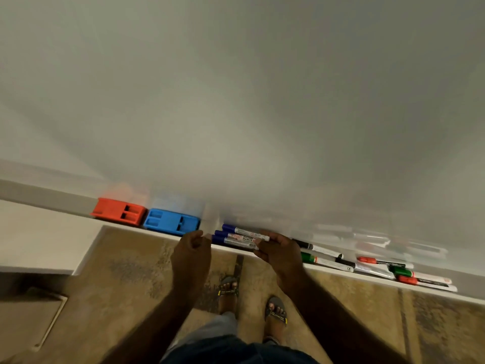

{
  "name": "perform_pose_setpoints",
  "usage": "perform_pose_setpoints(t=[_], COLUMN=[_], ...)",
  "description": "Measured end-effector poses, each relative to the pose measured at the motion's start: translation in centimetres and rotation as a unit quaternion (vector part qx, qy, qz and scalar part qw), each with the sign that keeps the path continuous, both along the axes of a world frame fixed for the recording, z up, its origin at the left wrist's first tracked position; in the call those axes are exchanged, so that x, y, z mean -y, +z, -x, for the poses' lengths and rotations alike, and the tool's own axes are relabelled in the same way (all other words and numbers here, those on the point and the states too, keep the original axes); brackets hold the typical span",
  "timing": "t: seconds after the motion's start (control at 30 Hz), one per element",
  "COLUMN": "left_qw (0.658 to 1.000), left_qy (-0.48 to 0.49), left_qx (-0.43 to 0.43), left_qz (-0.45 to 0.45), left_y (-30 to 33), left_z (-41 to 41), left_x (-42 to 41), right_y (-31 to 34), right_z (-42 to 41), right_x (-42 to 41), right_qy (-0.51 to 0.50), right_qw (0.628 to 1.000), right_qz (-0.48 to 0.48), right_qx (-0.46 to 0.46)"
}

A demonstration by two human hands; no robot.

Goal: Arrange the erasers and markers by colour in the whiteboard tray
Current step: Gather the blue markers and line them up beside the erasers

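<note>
The whiteboard tray runs along the foot of the whiteboard, sloping down toward the right as seen from above. At its left end sits the red eraser, and touching its right side is the blue eraser; both lie flat against the board. Just right of the blue eraser comes a short bare stretch, then three blue markers lie side by side, parallel, caps pointing left. Farther right along the tray the rest are jumbled: a black marker against the board, a green marker at the front edge below it, then a red marker, a second green marker and a second red marker near the right end, overlapping one another at angles.

The person stands facing the board, both forearms reaching up to the tray's front edge. The right hand rests over the right ends of the three blue markers, fingers curled down onto their barrels, bunching them together. The left hand is at the front edge just below the blue eraser, fingers loosely curled inward with the thumb meeting the fingertips near the caps of the blue markers; I cannot tell whether it touches them. Below, sandalled feet stand on a mottled brown floor.
</note>
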State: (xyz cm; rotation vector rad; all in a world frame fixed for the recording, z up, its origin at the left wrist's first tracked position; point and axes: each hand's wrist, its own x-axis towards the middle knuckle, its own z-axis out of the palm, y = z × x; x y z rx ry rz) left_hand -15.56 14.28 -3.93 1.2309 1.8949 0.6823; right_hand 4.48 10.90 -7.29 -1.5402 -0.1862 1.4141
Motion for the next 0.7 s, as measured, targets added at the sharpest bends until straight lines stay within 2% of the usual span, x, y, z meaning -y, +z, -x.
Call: perform_pose_setpoints(t=[0.07,0.13,0.3,0.57,0.7], left_qw=[0.996,0.99,0.98,0.974,0.973], left_qy=[-0.047,-0.096,-0.185,-0.216,-0.221], left_qx=[-0.033,-0.033,-0.061,-0.056,-0.063], left_qz=[-0.071,-0.096,-0.037,-0.029,-0.034], left_y=[0.5,0.5,-0.7,-1.2,-1.0], left_z=[0.2,-0.1,-0.5,-0.6,-0.5], left_x=[-0.4,-0.8,-2.2,-3.3,-3.5], right_y=[-0.4,-0.7,-0.8,1.2,2.0], right_z=[0.4,0.8,1.6,1.5,1.0], right_x=[-0.1,-0.3,-0.8,-1.2,-1.2], right_qy=[0.003,0.017,0.037,0.127,0.197], right_qw=[1.0,0.999,0.996,0.972,0.926], right_qz=[0.0,-0.001,0.004,0.004,0.008], right_qx=[0.015,0.035,0.086,0.198,0.321])
